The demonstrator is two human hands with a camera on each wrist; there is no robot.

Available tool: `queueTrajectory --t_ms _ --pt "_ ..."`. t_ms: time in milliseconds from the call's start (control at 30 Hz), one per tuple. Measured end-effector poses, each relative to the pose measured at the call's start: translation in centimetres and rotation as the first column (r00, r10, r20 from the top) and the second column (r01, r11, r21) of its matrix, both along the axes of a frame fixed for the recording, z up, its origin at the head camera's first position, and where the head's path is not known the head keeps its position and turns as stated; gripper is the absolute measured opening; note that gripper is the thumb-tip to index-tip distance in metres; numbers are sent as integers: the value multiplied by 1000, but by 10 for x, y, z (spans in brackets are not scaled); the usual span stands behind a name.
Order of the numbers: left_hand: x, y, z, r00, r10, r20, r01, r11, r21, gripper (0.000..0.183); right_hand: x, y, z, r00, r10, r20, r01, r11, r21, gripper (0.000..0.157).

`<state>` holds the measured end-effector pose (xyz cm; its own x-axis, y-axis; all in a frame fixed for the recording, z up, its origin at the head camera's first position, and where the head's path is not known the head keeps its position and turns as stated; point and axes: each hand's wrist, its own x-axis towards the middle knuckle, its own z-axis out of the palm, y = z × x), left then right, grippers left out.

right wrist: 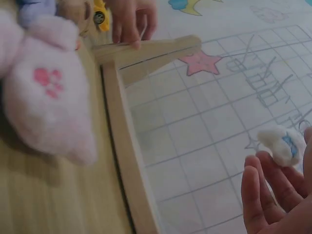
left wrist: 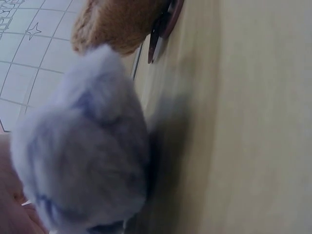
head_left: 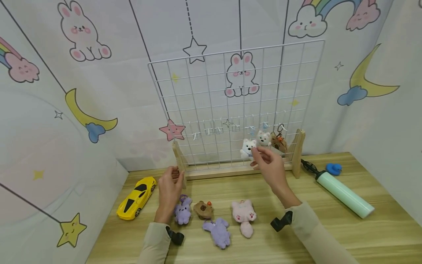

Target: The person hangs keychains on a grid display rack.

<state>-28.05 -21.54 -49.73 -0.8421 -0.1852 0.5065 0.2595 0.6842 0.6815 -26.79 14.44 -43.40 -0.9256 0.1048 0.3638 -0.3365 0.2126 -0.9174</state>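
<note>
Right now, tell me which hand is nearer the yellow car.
Left. The left hand is just right of the yellow car; the right hand is farther off, at a white plush.

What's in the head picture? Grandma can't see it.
A person's right grip holds a white plush before a rack, near another white plush and a brown one. The left grip touches the rack's stand. Four plushes, a yellow car and a green tube are on the table.

White plush (head_left: 248, 143), pawprint-patterned pink plush (head_left: 244, 212), yellow-and-black car (head_left: 136, 198)
</note>
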Motion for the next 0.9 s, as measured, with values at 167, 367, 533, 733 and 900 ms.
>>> queueTrajectory --t_ms 167,367,533,733,900 --pt "0 -1 -2 1000 1 -10 -1 1000 -6 24 5 6 -26 990 96 99 -104 991 78 47" --pt "1 0 -2 1000 4 -9 -4 1000 -5 24 15 13 -56 966 188 179 -228 945 235 30" --pt "0 1 -2 1000 3 -5 -3 1000 -10 24 21 16 -70 940 272 208 -334 862 382 19" --pt "0 1 -1 1000 5 -13 -6 1000 -17 24 28 6 -73 895 358 266 -444 779 444 34" --pt "0 0 0 1000 6 -15 -7 1000 -21 24 37 -4 -67 862 370 346 -501 724 474 51"
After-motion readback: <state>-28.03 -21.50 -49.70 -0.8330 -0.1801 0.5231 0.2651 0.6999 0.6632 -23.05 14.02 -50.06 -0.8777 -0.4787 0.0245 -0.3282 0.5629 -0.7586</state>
